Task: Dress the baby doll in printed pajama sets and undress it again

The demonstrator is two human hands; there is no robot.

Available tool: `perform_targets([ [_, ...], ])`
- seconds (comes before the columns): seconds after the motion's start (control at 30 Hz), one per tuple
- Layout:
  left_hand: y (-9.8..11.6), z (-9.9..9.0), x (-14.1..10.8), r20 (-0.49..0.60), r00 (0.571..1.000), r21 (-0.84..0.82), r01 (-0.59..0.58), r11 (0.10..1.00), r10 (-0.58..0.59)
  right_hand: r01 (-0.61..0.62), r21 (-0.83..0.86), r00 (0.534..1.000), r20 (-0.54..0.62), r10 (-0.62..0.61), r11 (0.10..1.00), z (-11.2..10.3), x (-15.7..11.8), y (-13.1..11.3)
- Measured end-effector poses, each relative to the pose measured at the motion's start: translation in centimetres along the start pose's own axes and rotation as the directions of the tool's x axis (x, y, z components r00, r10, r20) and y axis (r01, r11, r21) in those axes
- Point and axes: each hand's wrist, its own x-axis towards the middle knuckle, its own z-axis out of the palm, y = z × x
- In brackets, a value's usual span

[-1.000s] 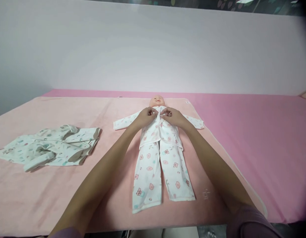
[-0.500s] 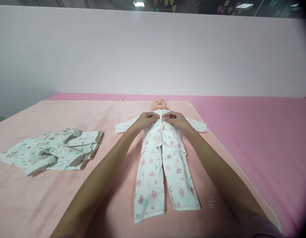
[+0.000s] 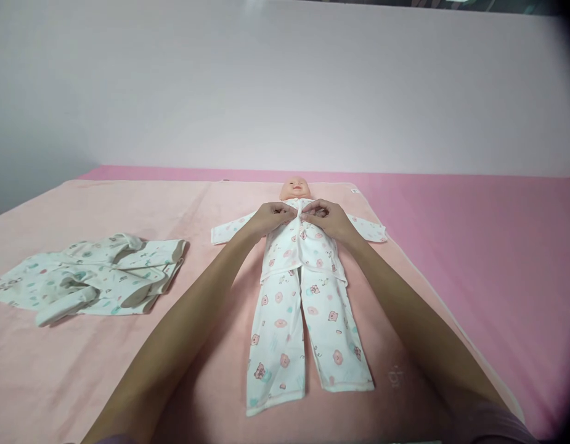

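A baby doll (image 3: 296, 187) lies on its back, dressed in a white long-sleeved top (image 3: 299, 250) and white trousers (image 3: 285, 333), both printed with small pink bears. At the top's front opening, near the chest, my left hand (image 3: 276, 217) pinches the left edge of the fabric. Opposite it, my right hand (image 3: 327, 218) pinches the other edge, its fingers curled. The two sets of fingertips almost meet at the centre line. Any fastener between them is too small to make out. Both sleeves stretch out sideways, and the trouser legs point toward me.
A peach blanket (image 3: 211, 382) lies under the doll, over a brighter pink surface (image 3: 488, 246) that shows at the right and back. Left of the doll rests a white baby garment (image 3: 104, 271) with a green print, loosely folded. A pale wall (image 3: 285, 92) rises behind.
My view has tipped slightly downward, so everything sits a little differently in the picture. Both hands stay at the top's front opening, with the fingers shifted only slightly.
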Motion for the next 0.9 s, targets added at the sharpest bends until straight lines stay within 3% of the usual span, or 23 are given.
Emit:
perform_targets([
  [0.2,0.2,0.0,0.0,0.030,0.998,-0.054,0.051,0.997,-0.050,0.019,-0.057,0.997,-0.069,-0.023,0.998,0.5,-0.3,-0.2],
  [0.57,0.4,0.2,-0.3,0.018,1.000,-0.066,0.022,0.998,-0.020,0.052,-0.108,0.995,-0.083,-0.061,0.993,0.8,-0.7,-1.0],
  [0.73,1.3,0.8,-0.8,-0.016,1.000,-0.016,0.010,1.000,-0.010,0.074,-0.148,0.994,-0.073,-0.085,0.986,0.9,-0.8,-1.3],
  [0.9,0.7,1.8,-0.6,-0.070,0.996,0.014,-0.055,0.998,0.055,0.066,-0.179,0.994,-0.072,-0.080,0.982,1.2,-0.5,-1.0],
])
